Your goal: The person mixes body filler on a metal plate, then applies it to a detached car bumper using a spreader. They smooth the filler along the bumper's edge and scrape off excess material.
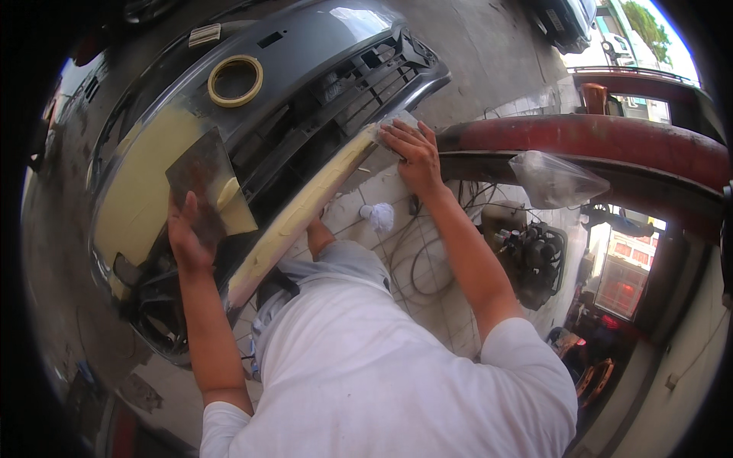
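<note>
A dark grey car bumper [309, 34] lies across the view in front of me. Yellow putty coats its left side, and a long strip of putty [305, 200] runs along its near lower edge. My left hand [191, 238] grips a thin, dark, flat plate [197, 162], held above the bumper with a dab of yellow putty on its right part. At the far right end of the strip, my right hand [414, 156] presses a flat greyish putty spreader [398, 120] against the edge. Its fingers lie over the spreader and hide part of it.
A roll of masking tape [213, 88] rests on top of the bumper. To the right runs a red beam [588, 136], with a clear plastic bag [553, 179] on it. Beneath stand a compressor-like machine [534, 259] and looped hoses [416, 267]. A crumpled white cloth [379, 217] is below the strip.
</note>
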`<state>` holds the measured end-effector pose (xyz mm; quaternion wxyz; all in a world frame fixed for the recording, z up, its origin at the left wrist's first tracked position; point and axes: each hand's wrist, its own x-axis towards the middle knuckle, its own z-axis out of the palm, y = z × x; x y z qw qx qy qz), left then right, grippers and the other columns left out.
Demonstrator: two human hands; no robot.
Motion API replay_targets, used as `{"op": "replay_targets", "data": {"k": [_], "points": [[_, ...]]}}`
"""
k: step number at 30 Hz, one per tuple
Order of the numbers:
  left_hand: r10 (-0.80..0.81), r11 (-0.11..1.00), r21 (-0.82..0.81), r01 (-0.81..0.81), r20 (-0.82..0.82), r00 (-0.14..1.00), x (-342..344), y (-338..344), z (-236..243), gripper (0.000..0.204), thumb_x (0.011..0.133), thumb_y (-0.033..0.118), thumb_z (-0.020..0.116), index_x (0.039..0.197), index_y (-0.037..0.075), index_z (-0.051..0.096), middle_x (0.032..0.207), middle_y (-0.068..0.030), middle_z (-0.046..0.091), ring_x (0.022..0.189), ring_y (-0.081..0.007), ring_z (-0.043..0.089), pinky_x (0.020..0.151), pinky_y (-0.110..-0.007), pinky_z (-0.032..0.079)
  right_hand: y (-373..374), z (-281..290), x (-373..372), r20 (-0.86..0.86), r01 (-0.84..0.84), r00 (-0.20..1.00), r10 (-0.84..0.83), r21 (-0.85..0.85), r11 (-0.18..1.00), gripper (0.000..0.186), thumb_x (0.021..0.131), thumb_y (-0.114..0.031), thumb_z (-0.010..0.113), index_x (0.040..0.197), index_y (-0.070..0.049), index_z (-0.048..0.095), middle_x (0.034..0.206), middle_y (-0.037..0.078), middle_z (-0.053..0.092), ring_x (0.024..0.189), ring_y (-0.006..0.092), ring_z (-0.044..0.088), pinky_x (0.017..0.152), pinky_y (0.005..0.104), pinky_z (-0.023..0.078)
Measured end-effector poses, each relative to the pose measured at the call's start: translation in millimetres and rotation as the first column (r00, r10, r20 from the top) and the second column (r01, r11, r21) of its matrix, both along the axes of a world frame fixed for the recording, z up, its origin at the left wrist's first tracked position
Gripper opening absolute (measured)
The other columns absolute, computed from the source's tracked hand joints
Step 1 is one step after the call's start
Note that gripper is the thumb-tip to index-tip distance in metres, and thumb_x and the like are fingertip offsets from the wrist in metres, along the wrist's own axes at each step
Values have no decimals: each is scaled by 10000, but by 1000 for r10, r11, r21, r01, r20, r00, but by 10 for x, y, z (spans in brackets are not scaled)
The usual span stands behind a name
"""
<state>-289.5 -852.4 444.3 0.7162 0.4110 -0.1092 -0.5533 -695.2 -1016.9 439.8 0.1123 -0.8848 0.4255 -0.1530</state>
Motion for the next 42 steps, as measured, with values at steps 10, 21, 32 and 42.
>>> {"op": "replay_targets", "data": {"k": [10,21,32,42], "points": [[67,997,22,-70,96,993,173,39,232,558,1052,142,615,1569,55,421,1504,-137,571,1331,-295,610,1091,-463,535,726,25,491,-4,-27,1000,27,-38,999,520,751,88,637,1191,-142,791,1304,25,751,1359,235,621,1193,497,337],[168,985,-82,-150,280,945,50,266,374,394,1099,202,608,1433,-3,575,1292,-61,680,1153,-128,615,1044,-273,449,1334,114,927,-66,-95,994,90,-71,993,461,753,12,708,1187,-122,788,1297,40,753,1346,253,627,1196,521,319],[126,989,-120,-88,361,924,289,651,376,372,1108,222,600,1388,-23,600,1221,-57,700,1086,-109,604,986,-253,458,2100,326,1369,-109,-144,985,137,-63,988,470,776,50,679,1206,-114,775,1303,45,749,1340,264,632,1203,496,346],[128,986,-152,-76,373,919,577,882,296,354,1114,210,585,1376,-27,603,1227,-57,696,1076,-111,610,975,-257,467,2428,473,1654,-90,-135,988,129,-65,989,514,739,99,647,1196,-97,779,1324,58,738,1360,277,618,1208,511,358]]}}
